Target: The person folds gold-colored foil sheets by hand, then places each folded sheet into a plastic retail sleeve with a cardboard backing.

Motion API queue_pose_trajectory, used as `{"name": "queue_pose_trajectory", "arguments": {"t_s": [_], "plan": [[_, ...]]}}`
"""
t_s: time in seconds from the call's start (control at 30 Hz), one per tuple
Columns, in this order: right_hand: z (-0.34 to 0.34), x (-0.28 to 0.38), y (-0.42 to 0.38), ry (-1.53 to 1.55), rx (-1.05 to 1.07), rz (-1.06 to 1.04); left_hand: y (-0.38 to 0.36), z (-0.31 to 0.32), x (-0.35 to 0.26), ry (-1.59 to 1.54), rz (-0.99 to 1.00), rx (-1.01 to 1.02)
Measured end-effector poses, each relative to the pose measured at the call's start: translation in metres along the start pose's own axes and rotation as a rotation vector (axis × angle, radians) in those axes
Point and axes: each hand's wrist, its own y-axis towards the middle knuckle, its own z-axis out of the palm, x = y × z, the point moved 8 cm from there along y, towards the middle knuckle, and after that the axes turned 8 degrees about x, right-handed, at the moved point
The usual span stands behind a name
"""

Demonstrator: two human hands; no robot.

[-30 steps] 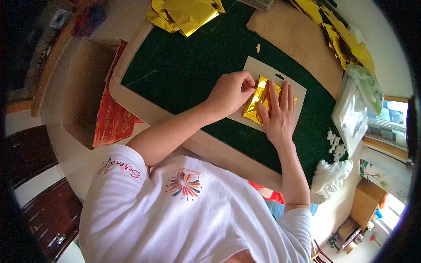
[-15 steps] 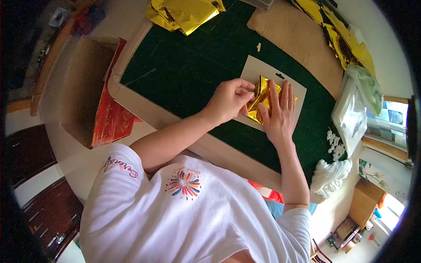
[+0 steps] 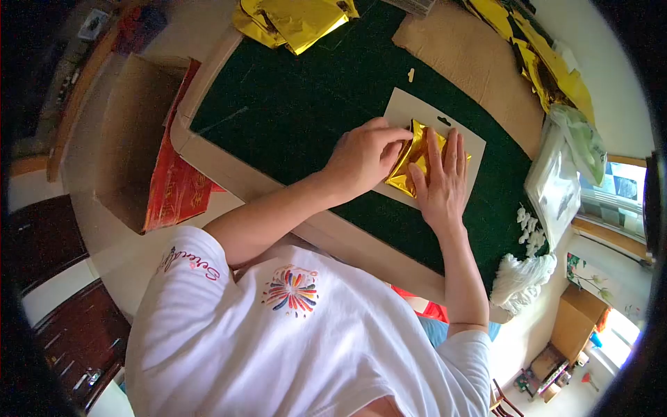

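Table point(image 3: 278, 118): dark green top, pale border, rounded corner. Floor point(image 3: 114, 267) pale beige, smooth. Lower left, dark red-brown furniture point(image 3: 80, 330), glossy, two sections with a white band between. Upper left dim; a wooden edge point(image 3: 75, 115) curves through it. White wall point(image 3: 618, 90) upper right; window point(image 3: 622, 184) below, daylight in it. Further down, a flower-patterned panel point(image 3: 594, 271). Strong glare point(image 3: 618, 340) lower right, floor washed bright nearby. Wooden chair point(image 3: 506, 399), partly visible, bottom edge.
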Motion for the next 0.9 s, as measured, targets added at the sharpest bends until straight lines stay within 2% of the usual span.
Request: {"name": "queue_pose_trajectory", "arguments": {"t_s": [0.13,0.2,0.33,0.4,0.47,0.53,0.63,0.73,0.9], "plan": [[-0.001,0.001,0.0,0.02,-0.016,-0.016,-0.005,0.009,0.002,0.079,0.051,0.042],[-0.003,0.002,0.0,0.038,-0.038,-0.035,-0.009,0.012,-0.004,0.061,0.117,0.036],[0.001,0.0,0.0,0.012,-0.003,-0.007,-0.008,0.011,-0.002,-0.045,0.127,-0.034],[0.0,0.0,0.001,0.025,-0.01,-0.013,-0.003,0.014,0.022,-0.296,-0.138,0.002],[0.0,0.0,0.0,0.026,-0.021,-0.019,0.007,0.014,0.033,-0.348,-0.163,0.007],[0.0,0.0,0.0,0.029,-0.02,-0.018,0.012,0.021,0.04,-0.569,-0.389,0.122],[-0.001,0.001,0.001,0.036,-0.032,-0.027,0.02,0.023,0.038,-0.547,-0.382,0.178],[-0.003,0.002,0.001,0.037,-0.043,-0.034,0.018,0.016,0.028,-0.517,-0.321,0.113],[-0.002,0.002,0.0,0.031,-0.04,-0.029,0.017,0.024,0.035,-0.499,-0.329,0.169]]}}
